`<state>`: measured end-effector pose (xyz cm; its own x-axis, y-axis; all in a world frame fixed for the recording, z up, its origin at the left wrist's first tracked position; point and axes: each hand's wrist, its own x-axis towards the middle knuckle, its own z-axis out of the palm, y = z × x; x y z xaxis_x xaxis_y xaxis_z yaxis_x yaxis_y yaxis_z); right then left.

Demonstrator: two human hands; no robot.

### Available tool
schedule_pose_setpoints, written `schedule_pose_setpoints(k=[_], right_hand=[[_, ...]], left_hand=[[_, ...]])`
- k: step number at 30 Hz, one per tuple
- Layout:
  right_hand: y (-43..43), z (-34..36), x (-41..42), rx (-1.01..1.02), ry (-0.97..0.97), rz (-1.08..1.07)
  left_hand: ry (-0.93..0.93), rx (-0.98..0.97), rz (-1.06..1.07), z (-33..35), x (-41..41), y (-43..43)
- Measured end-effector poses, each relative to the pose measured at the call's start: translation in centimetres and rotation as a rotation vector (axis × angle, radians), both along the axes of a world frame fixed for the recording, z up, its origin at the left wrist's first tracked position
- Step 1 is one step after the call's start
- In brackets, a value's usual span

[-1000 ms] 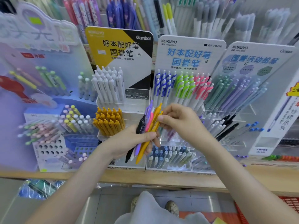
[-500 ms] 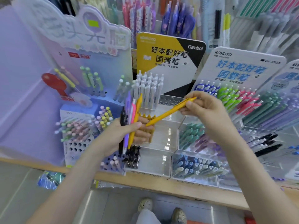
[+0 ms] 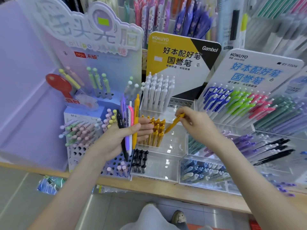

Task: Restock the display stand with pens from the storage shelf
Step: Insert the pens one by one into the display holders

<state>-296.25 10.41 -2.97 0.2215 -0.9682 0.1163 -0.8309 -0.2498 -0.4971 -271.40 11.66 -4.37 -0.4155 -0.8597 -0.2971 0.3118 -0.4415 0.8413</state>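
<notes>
My left hand (image 3: 123,136) grips a bunch of pens (image 3: 128,120) upright: black, purple, pink-and-white and yellow ones. My right hand (image 3: 197,125) pinches a single yellow pen (image 3: 172,124), tilted with its tip down beside the yellow pens (image 3: 156,130) standing in the clear tier of the yellow-and-black display stand (image 3: 181,52). White pens (image 3: 157,92) fill the tier above, black pens (image 3: 140,161) the tier below.
A purple stand (image 3: 93,47) with pastel pens is at left. A white stand (image 3: 259,70) with blue, green and pink pens is at right. All sit on a wooden shelf (image 3: 166,191). More pens hang on the back wall. My shoe (image 3: 178,217) shows below.
My right hand drew one yellow pen out of the bunch and carried it down to the yellow pens in the stand. The view swung left and closer.
</notes>
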Motion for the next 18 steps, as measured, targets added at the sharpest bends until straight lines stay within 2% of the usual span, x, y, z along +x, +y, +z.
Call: schedule_pose_setpoints(k=[5, 10, 15, 18], right_hand=[[-0.4, -1.4, 0.9, 0.118, 0.078, 0.087], [-1.1, -1.8, 1.6, 0.119, 0.065, 0.116], [-1.1, -2.4, 1.9, 0.194, 0.195, 0.149], [-0.6, -2.4, 1.8, 0.149, 0.245, 0.129]], left_hand=[[-0.008, 0.016, 0.000, 0.0, -1.0, 0.0], [-0.030, 0.019, -0.022, -0.1, -1.8, 0.3], [-0.035, 0.024, -0.067, 0.2, -2.7, 0.8], [-0.044, 0.028, -0.082, 0.2, -3.2, 1.2]])
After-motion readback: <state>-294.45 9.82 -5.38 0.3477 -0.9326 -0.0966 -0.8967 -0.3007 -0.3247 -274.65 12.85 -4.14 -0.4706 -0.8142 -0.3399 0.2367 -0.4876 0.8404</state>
